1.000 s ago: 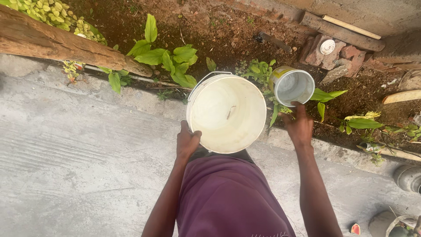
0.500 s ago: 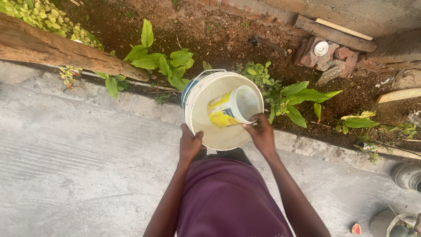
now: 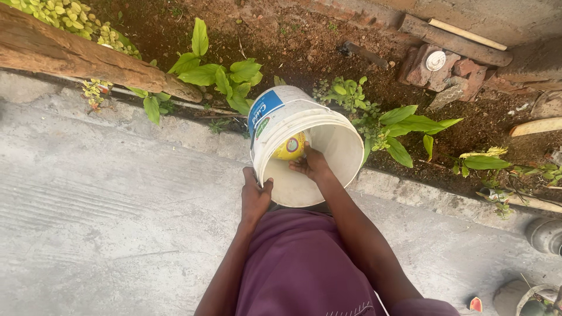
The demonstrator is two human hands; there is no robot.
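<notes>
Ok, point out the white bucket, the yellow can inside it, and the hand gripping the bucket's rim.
white bucket [image 3: 336, 146], head view, on the bare inner wall.
yellow can [image 3: 290, 146], head view, on its yellow side.
left hand [image 3: 255, 198], head view, on the back of the hand.

Looks like somebody's backyard garden. There's a concrete path [image 3: 99, 222], and right past its edge a bare soil bed [image 3: 304, 52] with leafy green plants [image 3: 225, 79]. A log [image 3: 76, 55] lies along the bed's left end, old bricks [image 3: 442, 73] sit at its far right, and a rough wall [image 3: 503, 17] runs behind it.
</notes>
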